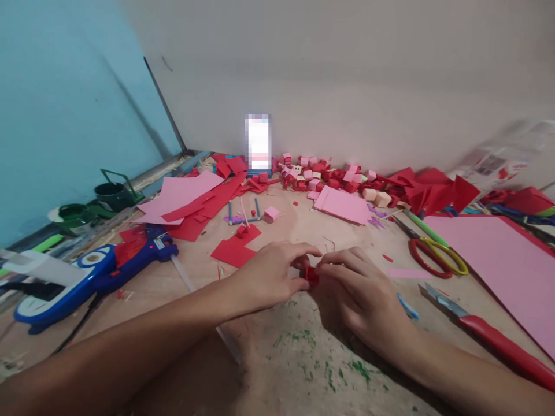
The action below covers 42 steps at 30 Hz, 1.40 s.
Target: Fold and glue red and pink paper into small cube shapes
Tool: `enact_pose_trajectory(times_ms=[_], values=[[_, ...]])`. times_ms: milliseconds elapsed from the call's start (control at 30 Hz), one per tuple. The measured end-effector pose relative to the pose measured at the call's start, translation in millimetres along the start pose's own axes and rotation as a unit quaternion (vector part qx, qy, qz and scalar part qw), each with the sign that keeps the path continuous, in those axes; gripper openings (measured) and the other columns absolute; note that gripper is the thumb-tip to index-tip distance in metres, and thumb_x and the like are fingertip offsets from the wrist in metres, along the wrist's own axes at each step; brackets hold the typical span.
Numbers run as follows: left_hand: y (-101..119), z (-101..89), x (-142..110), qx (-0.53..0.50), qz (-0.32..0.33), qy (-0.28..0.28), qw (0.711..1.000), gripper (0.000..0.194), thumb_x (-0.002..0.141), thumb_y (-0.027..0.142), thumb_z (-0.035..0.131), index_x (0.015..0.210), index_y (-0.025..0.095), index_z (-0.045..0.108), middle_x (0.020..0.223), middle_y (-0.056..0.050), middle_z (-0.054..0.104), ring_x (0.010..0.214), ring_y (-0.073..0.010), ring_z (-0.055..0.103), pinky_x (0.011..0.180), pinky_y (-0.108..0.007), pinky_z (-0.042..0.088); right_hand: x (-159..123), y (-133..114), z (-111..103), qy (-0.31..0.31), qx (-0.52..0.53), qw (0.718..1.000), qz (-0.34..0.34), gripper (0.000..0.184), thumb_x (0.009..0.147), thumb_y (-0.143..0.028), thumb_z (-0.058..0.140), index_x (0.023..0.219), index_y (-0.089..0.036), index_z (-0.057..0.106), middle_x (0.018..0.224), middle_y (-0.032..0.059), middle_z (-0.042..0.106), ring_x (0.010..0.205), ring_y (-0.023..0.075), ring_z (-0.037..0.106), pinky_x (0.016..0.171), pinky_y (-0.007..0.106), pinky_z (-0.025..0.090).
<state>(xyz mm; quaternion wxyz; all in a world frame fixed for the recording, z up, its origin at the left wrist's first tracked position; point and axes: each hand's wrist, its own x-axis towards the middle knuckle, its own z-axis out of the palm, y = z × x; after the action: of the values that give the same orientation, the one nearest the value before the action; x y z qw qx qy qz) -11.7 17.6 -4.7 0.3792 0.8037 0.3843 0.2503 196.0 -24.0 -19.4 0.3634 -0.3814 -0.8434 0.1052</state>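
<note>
A small red folded paper piece (311,276), perhaps a little box, is pinched in the fingers of my left hand (269,271). My right hand (366,292) meets it from the other side, its bent fingertips at the piece's edge; these fingers partly hide it. Just beyond my left hand lies a cut red paper sheet (232,249), with a small red paper cube (242,231) at its far edge. Farther back are a pink paper cube (272,214) and a blue stick frame (243,221).
A blue glue gun (143,260) rests on the left. Scissors (429,260) and a red-handled utility knife (489,332) lie at right, near a large pink sheet (489,254). Along the wall are many red and pink cubes (312,173), a lit phone (259,144) and stacked pink paper (342,205).
</note>
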Motion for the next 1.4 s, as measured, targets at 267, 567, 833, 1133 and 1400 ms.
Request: enact_pose_trajectory(times_ms=[267, 567, 833, 1133, 1400], values=[[-2.4, 2.9, -0.4, 0.025, 0.001, -0.005, 1.000, 0.056, 0.077, 0.005, 0.081, 0.131, 0.018, 0.071, 0.107, -0.007, 0.080, 0.099, -0.0220, 0.073, 0.094, -0.033, 0.054, 0.0, -5.5, 6.8, -0.001, -0.017, 1.000, -0.024, 0.021, 0.103, -0.013, 0.051, 0.096, -0.020, 0.070, 0.100, 0.0123, 0.073, 0.091, 0.0244, 0.063, 0.073, 0.037, 0.055], [-2.8, 2.8, 0.1, -0.016, 0.003, -0.013, 1.000, 0.061, 0.078, 0.005, 0.083, 0.136, 0.017, 0.068, 0.111, -0.008, 0.080, 0.099, -0.0207, 0.073, 0.091, -0.031, 0.054, -1.3, 4.7, 4.4, 0.040, 0.090, 0.994, 0.058, 0.020, 0.097, -0.009, 0.057, 0.102, -0.025, 0.068, 0.102, 0.0032, 0.077, 0.094, 0.0185, 0.074, 0.082, 0.029, 0.059], [0.0, 1.8, -1.9, -0.021, -0.021, -0.005, 1.000, 0.074, 0.079, 0.004, 0.081, 0.148, 0.021, 0.060, 0.108, -0.006, 0.080, 0.101, -0.0226, 0.074, 0.094, -0.034, 0.055, 1.7, 4.9, 3.5, 0.019, 0.069, 0.993, 0.098, 0.015, 0.096, -0.016, 0.060, 0.096, -0.025, 0.072, 0.098, 0.0036, 0.078, 0.093, 0.0218, 0.072, 0.082, 0.036, 0.057], [-5.5, 4.5, -2.5, -0.022, -0.003, -0.009, 1.000, 0.071, 0.079, 0.005, 0.084, 0.144, 0.021, 0.062, 0.107, -0.005, 0.080, 0.101, -0.0213, 0.074, 0.093, -0.033, 0.054, -1.9, 5.6, 3.2, 0.002, 0.055, 0.998, 0.020, 0.015, 0.098, -0.012, 0.058, 0.095, -0.021, 0.069, 0.097, 0.0068, 0.076, 0.092, 0.0219, 0.067, 0.080, 0.037, 0.055], [-6.3, 5.0, -2.6, -0.026, -0.006, -0.013, 1.000, 0.073, 0.079, 0.004, 0.084, 0.145, 0.022, 0.059, 0.107, -0.005, 0.080, 0.102, -0.0208, 0.074, 0.097, -0.034, 0.054, -1.0, 0.2, 2.2, -0.026, 0.031, 0.998, 0.039, 0.025, 0.092, -0.007, 0.052, 0.091, -0.019, 0.074, 0.102, 0.0083, 0.074, 0.098, 0.0234, 0.065, 0.084, 0.038, 0.054]])
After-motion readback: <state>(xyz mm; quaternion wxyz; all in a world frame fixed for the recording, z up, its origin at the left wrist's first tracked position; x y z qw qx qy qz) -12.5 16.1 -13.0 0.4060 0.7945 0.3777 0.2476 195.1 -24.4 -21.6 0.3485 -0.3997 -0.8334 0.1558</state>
